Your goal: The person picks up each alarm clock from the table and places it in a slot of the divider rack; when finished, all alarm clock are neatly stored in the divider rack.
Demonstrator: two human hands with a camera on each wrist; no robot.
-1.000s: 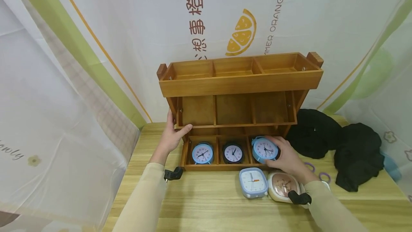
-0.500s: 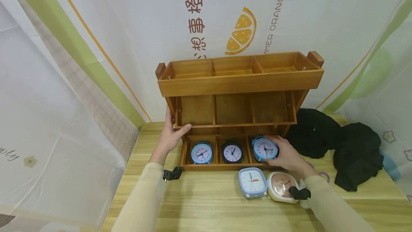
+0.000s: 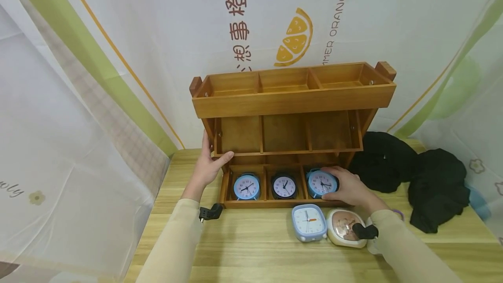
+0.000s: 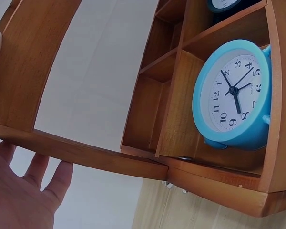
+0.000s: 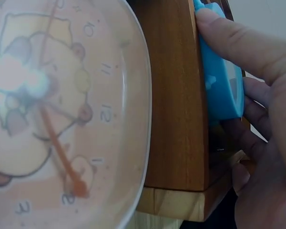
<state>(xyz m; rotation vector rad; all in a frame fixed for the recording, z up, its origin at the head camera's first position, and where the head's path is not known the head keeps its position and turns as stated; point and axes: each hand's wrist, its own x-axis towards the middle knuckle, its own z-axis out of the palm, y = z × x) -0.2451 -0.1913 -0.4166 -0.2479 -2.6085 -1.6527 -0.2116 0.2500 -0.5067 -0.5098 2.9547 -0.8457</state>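
A wooden tiered shelf (image 3: 294, 103) stands upright against the curtain. My left hand (image 3: 207, 167) rests on its left side, fingers straight along the outer side and thumb spread toward the front. In the left wrist view its fingertips touch the side board. My right hand (image 3: 351, 187) holds a blue alarm clock (image 3: 322, 183) in the bottom tier's right compartment, thumb at its lower edge and fingers at the top right. Another blue alarm clock (image 3: 246, 187) sits in the left compartment and a black alarm clock (image 3: 284, 187) in the middle one.
Before the shelf on the wooden table (image 3: 243, 248) stand a pale blue square clock (image 3: 309, 222) and a cream clock (image 3: 345, 227), the latter below my right wrist. Black cloth (image 3: 438, 187) lies at the right. The upper tiers have three compartments each.
My right hand has shifted slightly left and lowered the blue alarm clock a little further into the right compartment. The left hand stays at the shelf's side.
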